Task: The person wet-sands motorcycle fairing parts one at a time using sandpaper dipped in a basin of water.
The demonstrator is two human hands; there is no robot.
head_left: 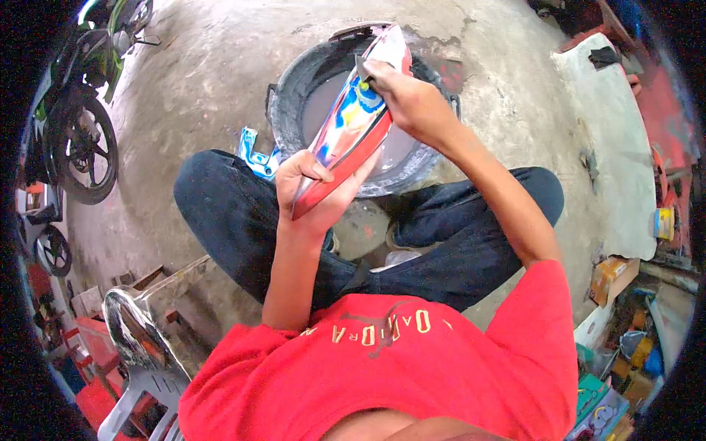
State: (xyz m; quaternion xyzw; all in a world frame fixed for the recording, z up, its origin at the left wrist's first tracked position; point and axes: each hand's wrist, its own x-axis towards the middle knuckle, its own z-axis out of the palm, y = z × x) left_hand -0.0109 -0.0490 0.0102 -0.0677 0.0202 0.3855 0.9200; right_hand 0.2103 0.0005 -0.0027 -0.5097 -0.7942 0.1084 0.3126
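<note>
A long, narrow motorcycle body panel, red, white, blue and yellow, slants over a grey basin of cloudy water. My left hand is closed round the panel's lower end, with the thumb on top and the fingers beneath. Higher up, my right hand presses a small dark grey sandpaper sheet against the panel's face. Much of that sheet is hidden under the fingers. A smaller blue and white painted part lies on the floor beside the basin, near my left knee.
My bent legs flank the basin. A motorcycle wheel stands at the left, with a grey plastic chair below it. Along the right are a large pale panel, a cardboard box and assorted clutter.
</note>
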